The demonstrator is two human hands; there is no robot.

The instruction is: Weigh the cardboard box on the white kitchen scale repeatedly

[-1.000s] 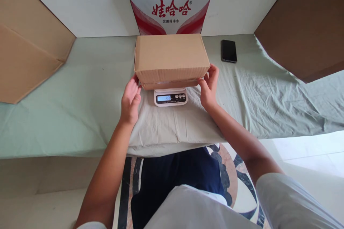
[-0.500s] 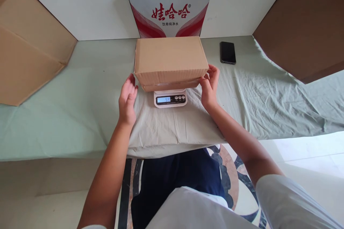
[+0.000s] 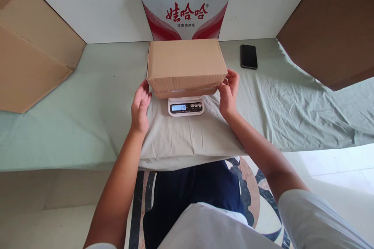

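A closed brown cardboard box [image 3: 187, 60] rests on a small white digital scale [image 3: 186, 113], hiding the scale's platform. The lit display [image 3: 178, 107] seems to read 54, with round buttons to its right. My left hand [image 3: 141, 107] is at the box's lower left corner, fingers stretched upward and thumb free; whether the fingertips touch the cardboard I cannot tell. On the other side, my right hand [image 3: 229, 93] holds the lower right corner, with its thumb by the front face and its fingers along the right side.
A black phone [image 3: 248, 56] lies right of the box on the green cloth [image 3: 111, 120]. Behind stands a white and red carton [image 3: 186, 11] with Chinese lettering. Large brown cardboard panels [image 3: 35, 54] flank the left, and another brown panel [image 3: 330, 35] the right.
My left hand has shifted slightly right, nearer the box. The box, scale and right hand hold their places; the whole view has moved a little.
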